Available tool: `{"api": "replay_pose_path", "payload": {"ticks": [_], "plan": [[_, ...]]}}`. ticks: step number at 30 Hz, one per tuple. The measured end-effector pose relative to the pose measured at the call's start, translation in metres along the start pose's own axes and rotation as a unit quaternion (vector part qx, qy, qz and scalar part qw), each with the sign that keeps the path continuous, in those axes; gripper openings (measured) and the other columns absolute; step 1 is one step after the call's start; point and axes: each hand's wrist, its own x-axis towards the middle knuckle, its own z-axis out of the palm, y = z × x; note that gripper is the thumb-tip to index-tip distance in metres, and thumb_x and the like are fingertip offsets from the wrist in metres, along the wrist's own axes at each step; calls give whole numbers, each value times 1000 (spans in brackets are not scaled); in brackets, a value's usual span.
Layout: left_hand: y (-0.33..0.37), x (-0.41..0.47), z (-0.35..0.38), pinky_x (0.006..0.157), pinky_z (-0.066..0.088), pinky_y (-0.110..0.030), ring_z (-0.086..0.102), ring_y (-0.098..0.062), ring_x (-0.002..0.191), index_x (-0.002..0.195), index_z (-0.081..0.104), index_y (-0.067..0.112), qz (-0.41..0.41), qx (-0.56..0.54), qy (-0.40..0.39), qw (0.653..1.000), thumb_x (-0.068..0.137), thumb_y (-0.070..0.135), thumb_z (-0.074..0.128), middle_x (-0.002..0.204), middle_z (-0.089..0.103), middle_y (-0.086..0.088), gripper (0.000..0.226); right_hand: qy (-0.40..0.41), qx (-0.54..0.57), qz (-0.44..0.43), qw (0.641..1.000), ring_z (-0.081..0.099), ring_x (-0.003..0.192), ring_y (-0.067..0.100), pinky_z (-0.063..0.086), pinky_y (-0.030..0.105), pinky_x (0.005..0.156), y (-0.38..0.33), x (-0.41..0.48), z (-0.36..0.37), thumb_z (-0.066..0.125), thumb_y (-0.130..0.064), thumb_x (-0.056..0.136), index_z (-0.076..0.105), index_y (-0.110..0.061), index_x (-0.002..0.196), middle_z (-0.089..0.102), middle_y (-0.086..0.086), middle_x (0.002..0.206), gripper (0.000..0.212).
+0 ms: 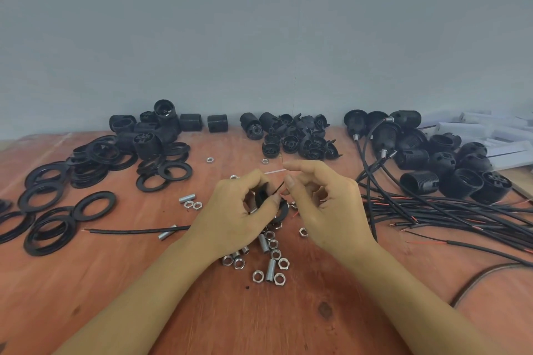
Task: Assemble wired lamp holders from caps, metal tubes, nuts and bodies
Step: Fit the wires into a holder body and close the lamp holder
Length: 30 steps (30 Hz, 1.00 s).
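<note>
- Head cam: left hand (239, 210) has its grip curled round a small black cap (261, 196), over the middle of the tabletop (259, 326).
- right hand (326, 204) grip pinches a thin black wire (278, 187) sticking up from that cap.
- loose nuts (257, 276) and metal tubes (270, 269) lie scattered right under both hands.
- black rings (95, 206) piled on the left, bodies (147, 144) at the back, wired holders (385, 135) far right.

black cap (262, 196) half-hidden behind fingers (253, 179)
</note>
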Motion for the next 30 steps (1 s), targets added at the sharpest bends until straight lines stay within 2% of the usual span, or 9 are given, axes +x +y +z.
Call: {"api": "replay_pose_path", "payload": {"ticks": [2, 4, 8, 11, 17, 21, 24, 27, 30], "plan": [[1, 0, 0, 48, 36, -13, 50, -6, 46, 78, 59, 25, 19, 17, 2, 1000, 85, 26, 65, 60, 59, 12, 10, 7, 36, 33, 999, 51, 49, 19, 44, 28, 45, -3, 1, 0, 64, -21, 92, 65, -44, 98, 67, 0, 68, 24], [1, 2, 1, 48, 42, -24, 50, -11, 48, 82, 63, 25, 14, -3, 36, 999, 84, 35, 67, 62, 61, 5, 11, 21, 78, 67, 994, 47, 47, 11, 39, 17, 43, -5, 2, -2, 65, -17, 93, 65, -43, 93, 72, -7, 73, 26], [0, 2, -2, 50, 42, -18, 52, -11, 51, 86, 70, 21, 13, 26, 18, 999, 80, 40, 73, 63, 63, 3, 21, 15, 57, 68, 996, 52, 48, 23, 41, 25, 42, -7, 2, -2, 67, -13, 93, 64, -45, 91, 70, -7, 74, 32], [0, 3, -1, 50, 36, -12, 45, -7, 48, 76, 63, 23, 0, 31, -8, 999, 83, 31, 72, 59, 58, 1, 14, 22, 46, 67, 996, 52, 50, 25, 42, 30, 44, -9, 0, 1, 67, -12, 92, 63, -45, 91, 69, -11, 77, 33], [4, 5, -1, 48, 37, -16, 44, -6, 47, 71, 59, 28, -7, 6, 7, 1000, 81, 32, 76, 57, 57, 3, 20, 49, 107, 98, 988, 43, 47, 6, 38, 20, 42, -13, 1, 2, 66, -12, 93, 65, -37, 89, 69, -5, 70, 26], [3, 1, -2, 47, 39, -18, 48, -16, 52, 83, 65, 23, 20, 17, -2, 1000, 76, 46, 79, 60, 56, 2, 29, 33, 104, 104, 989, 51, 52, 21, 47, 32, 47, -13, 0, 1, 64, -15, 94, 66, -38, 91, 65, 3, 69, 23], [4, 1, -2, 50, 44, -25, 51, -18, 56, 94, 64, 35, 32, 27, 20, 999, 70, 57, 77, 62, 59, 1, 35, 17, 112, 119, 986, 60, 60, 32, 56, 45, 54, -12, -1, 0, 67, -18, 92, 72, -32, 94, 66, -5, 62, 15], [6, 0, -1, 54, 45, -17, 59, -11, 59, 104, 66, 33, 33, 47, 31, 998, 67, 52, 80, 67, 64, 7, 43, 5, 119, 134, 984, 64, 62, 23, 55, 30, 55, -9, 0, 0, 70, -15, 89, 77, -20, 93, 70, 1, 68, 9], [7, -1, -2, 67, 49, -12, 66, -1, 76, 113, 69, 25, 39, 62, 44, 996, 66, 41, 86, 84, 71, 13, 53, 0, 143, 139, 980, 69, 68, 13, 55, 22, 62, -9, 0, 0, 71, -14, 89, 76, -21, 91, 73, -6, 74, 9]]}}
